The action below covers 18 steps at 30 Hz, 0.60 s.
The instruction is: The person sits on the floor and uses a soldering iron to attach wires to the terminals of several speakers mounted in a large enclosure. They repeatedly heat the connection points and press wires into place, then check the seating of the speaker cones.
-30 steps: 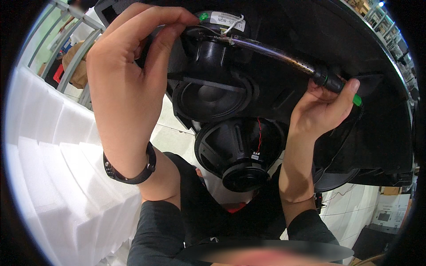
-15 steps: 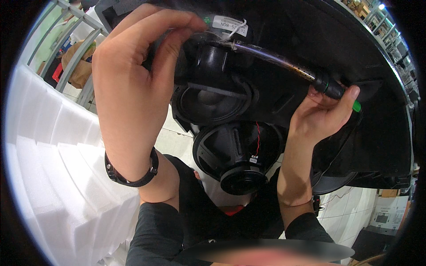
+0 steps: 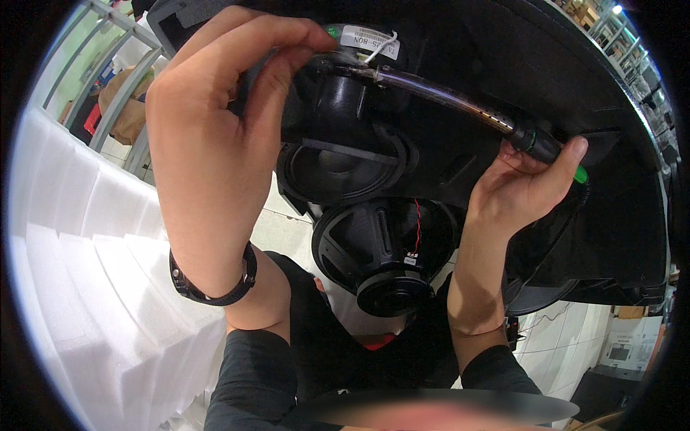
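My right hand point(image 3: 521, 183) grips a soldering iron point(image 3: 449, 97) by its dark handle, whose end is green; the thumb lies along it. The iron's metal shaft points left, its tip at the terminal area of a black speaker driver point(image 3: 341, 93) with a white label point(image 3: 370, 43). A short white wire point(image 3: 381, 48) lies across that label. Close to the tip, my left hand point(image 3: 223, 100) is closed in a pinch of thumb and forefinger on what looks like thin solder wire, mostly hidden by the fingers. The exact contact point is too small to make out.
The driver sits at a large black speaker cabinet panel point(image 3: 474, 129). Below it are another round black driver point(image 3: 341, 169) and a loose one point(image 3: 395, 291) with a red wire. White foam sheets point(image 3: 93, 287) stand at left, a metal rack point(image 3: 118, 108) behind. The iron's cord point(image 3: 553, 248) hangs at right.
The soldering iron and my right hand have shifted slightly, the handle end a little right and down. The left hand keeps its pinch. The thin strand at its fingertips shows less clearly now.
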Motion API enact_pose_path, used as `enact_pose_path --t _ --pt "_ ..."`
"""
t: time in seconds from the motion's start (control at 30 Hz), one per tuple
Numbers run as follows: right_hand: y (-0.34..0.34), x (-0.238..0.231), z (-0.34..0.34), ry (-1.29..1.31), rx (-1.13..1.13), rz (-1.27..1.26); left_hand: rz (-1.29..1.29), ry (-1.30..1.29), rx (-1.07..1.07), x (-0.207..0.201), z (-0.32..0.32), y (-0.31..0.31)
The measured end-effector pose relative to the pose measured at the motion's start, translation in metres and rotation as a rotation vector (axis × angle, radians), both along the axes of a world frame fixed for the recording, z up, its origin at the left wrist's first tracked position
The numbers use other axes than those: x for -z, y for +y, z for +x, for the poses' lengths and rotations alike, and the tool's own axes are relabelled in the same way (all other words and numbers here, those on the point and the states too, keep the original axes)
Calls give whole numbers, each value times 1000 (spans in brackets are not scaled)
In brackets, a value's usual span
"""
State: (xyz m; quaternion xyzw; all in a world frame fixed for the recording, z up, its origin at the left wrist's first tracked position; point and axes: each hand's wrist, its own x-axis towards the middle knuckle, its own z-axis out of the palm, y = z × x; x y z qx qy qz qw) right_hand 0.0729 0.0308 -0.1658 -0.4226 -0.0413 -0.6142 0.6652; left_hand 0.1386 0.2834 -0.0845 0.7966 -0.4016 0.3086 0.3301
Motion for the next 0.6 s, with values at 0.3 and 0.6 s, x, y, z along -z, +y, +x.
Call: enact_pose_path --t 0.3,0.6 --pt "4 -3 3 -6 23 38 -156 18 68 13 13 -1" --pt "3 -3 2 -13 5 8 -207 39 49 4 3 -15"
